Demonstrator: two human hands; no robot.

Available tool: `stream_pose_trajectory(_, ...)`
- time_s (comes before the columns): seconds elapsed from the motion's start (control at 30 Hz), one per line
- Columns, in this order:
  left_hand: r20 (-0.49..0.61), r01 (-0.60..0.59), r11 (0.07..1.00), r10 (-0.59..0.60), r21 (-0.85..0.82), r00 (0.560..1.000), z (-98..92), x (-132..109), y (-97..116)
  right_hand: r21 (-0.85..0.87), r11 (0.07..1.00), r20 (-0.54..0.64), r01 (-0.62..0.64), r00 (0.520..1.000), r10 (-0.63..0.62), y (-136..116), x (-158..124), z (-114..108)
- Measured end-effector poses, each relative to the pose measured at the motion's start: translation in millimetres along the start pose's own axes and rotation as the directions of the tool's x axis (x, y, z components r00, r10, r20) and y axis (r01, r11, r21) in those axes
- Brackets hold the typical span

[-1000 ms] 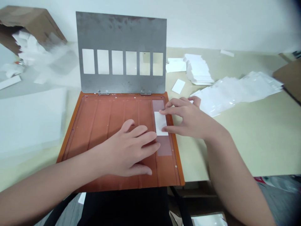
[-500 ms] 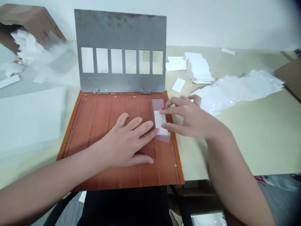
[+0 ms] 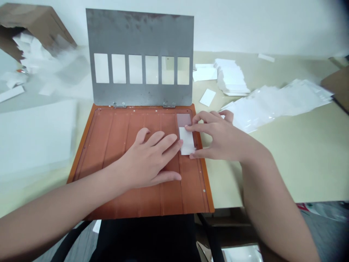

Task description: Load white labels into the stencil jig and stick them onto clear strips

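A small white card (image 3: 187, 140) lies on the right side of an orange-brown grooved board (image 3: 152, 203). A strip of translucent film (image 3: 184, 119) shows beyond its far end. My right hand (image 3: 214, 134) holds the card at its right side, one fingertip near the top and the thumb at the lower right corner. My left hand (image 3: 152, 160) is spread over the board, a fingertip touching the card's left edge. Hinged to the board's far edge, a grey metal plate (image 3: 141, 31) with several rectangular windows stands raised.
Stacked white cards (image 3: 231, 76) and one loose card (image 3: 207, 97) lie at the back right. Clear plastic sleeves (image 3: 275, 103) fan out beside them. On the left are a white sheet stack (image 3: 35, 138) and a cardboard box (image 3: 35, 22) with white scraps spilling out.
The translucent flap that stuck out below the card no longer shows there. My right thumb has moved down to the card's lower corner, and my left hand has shifted slightly upward.
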State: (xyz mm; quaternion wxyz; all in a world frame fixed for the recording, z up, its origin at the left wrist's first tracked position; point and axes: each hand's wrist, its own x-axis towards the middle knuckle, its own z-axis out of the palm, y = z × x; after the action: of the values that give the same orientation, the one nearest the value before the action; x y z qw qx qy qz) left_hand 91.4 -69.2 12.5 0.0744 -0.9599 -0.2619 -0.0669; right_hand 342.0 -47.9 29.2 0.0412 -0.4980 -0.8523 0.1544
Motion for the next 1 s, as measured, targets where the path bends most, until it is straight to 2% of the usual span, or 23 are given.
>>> stream_pose_trajectory(0.2,-0.083,0.034,0.999,-0.033,0.013,0.996,-3.5,-2.2,3.6,0.033,0.999,0.018,-0.016,1.0,0.016,-0.7,1.2,-2.9)
stream_pose_trajectory(0.3,-0.128,-0.079,0.995,0.071,-0.058,0.989,-1.8,-4.2,4.6,0.045,0.999,0.02,-0.02,1.0,0.02,-0.4,1.6,-2.9)
stream_pose_trajectory(0.4,-0.086,-0.155,0.981,0.146,-0.113,0.986,0.1,-5.0,5.5,0.037,0.999,0.011,-0.021,1.0,0.02,0.9,1.8,-1.2)
stream_pose_trajectory(0.53,0.02,-0.106,0.986,0.109,-0.126,0.994,-0.3,-3.7,6.6,0.035,0.999,-0.004,-0.003,1.0,0.003,2.5,1.3,-0.9)
stream_pose_trajectory(0.7,-0.008,-0.095,0.991,0.095,-0.096,0.995,-0.1,-4.1,7.8,0.056,0.998,-0.023,0.002,1.0,-0.001,1.8,1.2,-3.1)
stream_pose_trajectory(1.0,0.007,-0.065,0.995,0.066,-0.078,0.998,-2.3,-2.7,11.8,0.095,0.995,-0.047,-0.008,0.999,0.013,3.4,4.1,-0.3)
